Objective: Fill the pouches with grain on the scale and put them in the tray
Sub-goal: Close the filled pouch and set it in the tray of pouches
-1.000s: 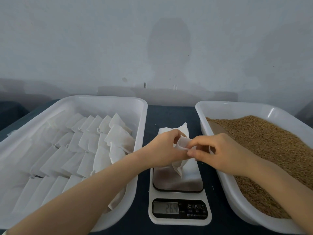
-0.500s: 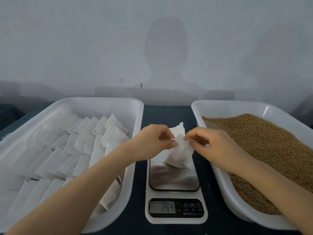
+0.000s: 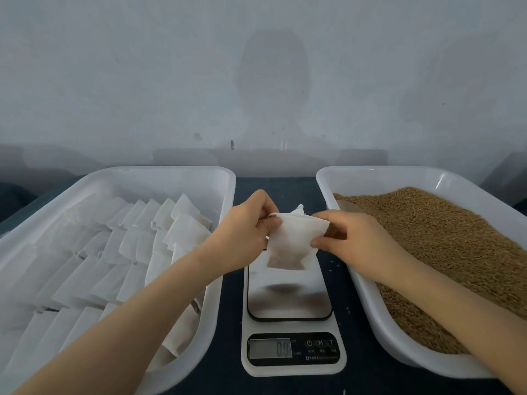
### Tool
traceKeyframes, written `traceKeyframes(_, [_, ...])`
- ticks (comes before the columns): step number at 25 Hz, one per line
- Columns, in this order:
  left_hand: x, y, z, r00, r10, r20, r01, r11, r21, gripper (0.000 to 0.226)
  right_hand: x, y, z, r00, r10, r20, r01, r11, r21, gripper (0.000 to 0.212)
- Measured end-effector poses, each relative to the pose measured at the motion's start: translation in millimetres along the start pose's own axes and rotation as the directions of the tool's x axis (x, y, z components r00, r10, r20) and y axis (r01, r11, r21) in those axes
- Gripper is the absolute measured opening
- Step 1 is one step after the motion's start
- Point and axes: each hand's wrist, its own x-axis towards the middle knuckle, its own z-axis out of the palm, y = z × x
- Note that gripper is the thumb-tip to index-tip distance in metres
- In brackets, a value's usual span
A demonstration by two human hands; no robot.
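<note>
My two hands work in the narrow lane between two white trays: the rim of the pouch tray lies just outside my left hand, and the rim of the grain tray just under my right hand, whose wrist crosses that near wall. The open room is straight ahead on the dark tabletop and downward to the scale, whose steel platform sits bare below my hands. Rows of white pouches fill the tray beyond my left hand; brown grain heaps beyond my right. A few stray grains dot the tabletop beside the scale. Each hand pinches one top corner of the pouch, stretching it between them above the platform and clear of it. Its mouth faces up, its bottom hangs toward the scale, and its top edge runs hand to hand.
</note>
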Motion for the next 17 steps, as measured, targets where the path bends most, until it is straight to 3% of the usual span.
traceKeyframes(8, [2.4, -4.8, 2.4, 1.000, -0.023, 0.021, 0.022, 1.000, 0.015, 0.024, -8.4, -16.8, -2.1, 0.994, -0.112, 0.019, 0.113, 0.981, -0.157, 0.027])
traceKeyframes(13, [2.8, -5.0, 0.9, 0.994, -0.088, 0.065, 0.087, 0.996, 0.012, 0.019, -8.6, -13.3, -1.7, 0.998, -0.054, 0.030, 0.057, 0.987, -0.147, 0.025])
traceKeyframes(17, [1.6, -3.9, -3.8, 0.981, -0.135, 0.139, 0.131, 0.991, 0.039, 0.019, -6.4, -6.5, -1.2, 0.999, 0.004, 0.050, 0.002, 0.993, -0.121, 0.008])
